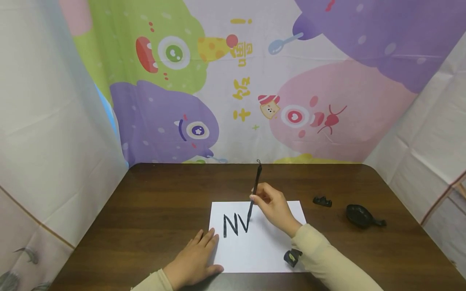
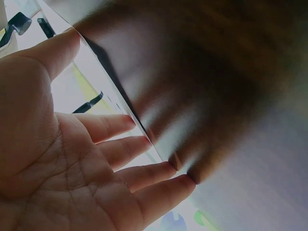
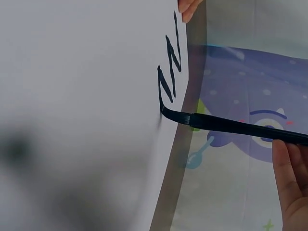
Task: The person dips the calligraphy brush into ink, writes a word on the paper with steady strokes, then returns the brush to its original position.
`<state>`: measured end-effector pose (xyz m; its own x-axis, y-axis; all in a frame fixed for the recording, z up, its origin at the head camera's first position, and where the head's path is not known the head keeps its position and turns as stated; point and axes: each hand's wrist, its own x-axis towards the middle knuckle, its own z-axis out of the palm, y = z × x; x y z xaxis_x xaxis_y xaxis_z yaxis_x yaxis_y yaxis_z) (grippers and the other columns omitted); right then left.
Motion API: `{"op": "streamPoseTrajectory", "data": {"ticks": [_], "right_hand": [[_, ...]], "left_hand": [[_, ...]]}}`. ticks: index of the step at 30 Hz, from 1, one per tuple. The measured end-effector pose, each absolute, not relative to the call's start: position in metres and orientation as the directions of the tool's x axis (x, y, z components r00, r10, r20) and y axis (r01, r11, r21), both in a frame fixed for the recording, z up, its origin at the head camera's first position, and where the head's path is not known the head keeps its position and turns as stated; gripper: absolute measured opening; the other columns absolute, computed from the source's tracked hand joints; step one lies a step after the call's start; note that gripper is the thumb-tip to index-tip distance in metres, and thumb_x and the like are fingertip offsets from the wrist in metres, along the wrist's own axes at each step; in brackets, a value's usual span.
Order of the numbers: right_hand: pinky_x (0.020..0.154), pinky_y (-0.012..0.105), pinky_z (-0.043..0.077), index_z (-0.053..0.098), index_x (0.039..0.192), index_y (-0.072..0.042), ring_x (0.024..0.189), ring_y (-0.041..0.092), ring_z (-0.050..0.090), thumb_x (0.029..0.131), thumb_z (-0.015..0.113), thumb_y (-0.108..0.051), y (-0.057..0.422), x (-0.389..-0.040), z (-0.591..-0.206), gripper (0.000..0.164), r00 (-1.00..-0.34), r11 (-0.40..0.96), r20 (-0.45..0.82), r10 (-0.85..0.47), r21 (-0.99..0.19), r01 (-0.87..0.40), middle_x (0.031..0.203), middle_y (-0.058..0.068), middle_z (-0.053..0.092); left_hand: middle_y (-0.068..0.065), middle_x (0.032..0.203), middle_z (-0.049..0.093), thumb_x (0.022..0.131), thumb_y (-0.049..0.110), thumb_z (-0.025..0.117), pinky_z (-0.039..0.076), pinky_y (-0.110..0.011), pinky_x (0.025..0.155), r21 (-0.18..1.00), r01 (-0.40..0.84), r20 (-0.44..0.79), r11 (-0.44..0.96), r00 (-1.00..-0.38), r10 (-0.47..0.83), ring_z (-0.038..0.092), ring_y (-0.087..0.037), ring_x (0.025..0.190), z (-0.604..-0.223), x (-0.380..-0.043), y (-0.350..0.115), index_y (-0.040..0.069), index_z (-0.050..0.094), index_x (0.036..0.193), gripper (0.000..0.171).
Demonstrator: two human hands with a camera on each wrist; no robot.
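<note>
My right hand pinches a black writing brush between thumb and fingers, its hanging loop uppermost. In the right wrist view the bent bristles touch the white sheet of paper at the end of a black stroke. Zigzag ink strokes, like an N running into a V, mark the sheet's upper left part. My left hand lies flat with spread fingers at the paper's left edge. Seen in the left wrist view, its fingertips rest along that edge.
Right of the paper are a small black peaked brush rest and a black pan-shaped dish with a handle. A small black object shows beside the right sleeve, over the paper's lower right. A cartoon-printed curtain hangs behind the brown table.
</note>
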<state>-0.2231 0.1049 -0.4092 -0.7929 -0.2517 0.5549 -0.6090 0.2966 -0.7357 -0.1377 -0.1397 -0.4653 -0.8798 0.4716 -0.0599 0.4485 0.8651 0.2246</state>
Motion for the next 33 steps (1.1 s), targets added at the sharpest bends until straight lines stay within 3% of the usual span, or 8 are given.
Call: {"op": "streamPoseTrajectory", "data": {"ticks": [8,15,25,33], "right_hand": [[0.067,0.028,0.054,0.058,0.094,0.004,0.073,0.033,0.064,0.084,0.062,0.0,0.106,-0.23,-0.41,0.012,-0.794,0.297,0.557,-0.245,-0.736,-0.608,0.081,0.014,0.065],[0.068,0.029,0.055,0.058,0.095,-0.002,0.076,0.034,0.065,0.084,0.062,0.001,0.106,-0.236,-0.411,0.012,-0.806,0.274,0.544,-0.233,-0.758,-0.591,0.083,0.016,0.065],[0.067,0.028,0.055,0.057,0.097,0.004,0.076,0.031,0.064,0.084,0.062,0.0,0.106,-0.244,-0.416,0.014,-0.817,0.277,0.531,-0.224,-0.769,-0.576,0.084,0.017,0.065],[0.067,0.024,0.054,0.06,0.098,-0.006,0.078,0.014,0.065,0.085,0.064,-0.013,0.112,-0.265,-0.44,0.015,-0.815,0.286,0.539,-0.214,-0.763,-0.58,0.084,0.0,0.065]], "left_hand": [[-0.017,0.145,0.034,0.077,0.056,0.062,0.036,-0.062,0.093,0.235,0.443,-0.058,0.865,-0.882,0.467,0.033,-0.048,0.127,-0.467,-0.138,-0.14,0.003,0.041,0.136,0.082],[-0.017,0.145,0.034,0.077,0.056,0.061,0.036,-0.061,0.095,0.229,0.444,-0.06,0.866,-0.882,0.468,0.032,-0.048,0.127,-0.467,-0.138,-0.139,0.003,0.041,0.136,0.082],[-0.018,0.145,0.033,0.077,0.056,0.061,0.036,-0.062,0.094,0.235,0.444,-0.064,0.864,-0.88,0.47,0.032,-0.048,0.128,-0.466,-0.137,-0.139,0.003,0.04,0.137,0.082],[-0.018,0.146,0.033,0.077,0.056,0.061,0.036,-0.062,0.093,0.242,0.438,-0.072,0.866,-0.882,0.466,0.031,-0.048,0.128,-0.465,-0.137,-0.139,0.003,0.04,0.137,0.082]]}}
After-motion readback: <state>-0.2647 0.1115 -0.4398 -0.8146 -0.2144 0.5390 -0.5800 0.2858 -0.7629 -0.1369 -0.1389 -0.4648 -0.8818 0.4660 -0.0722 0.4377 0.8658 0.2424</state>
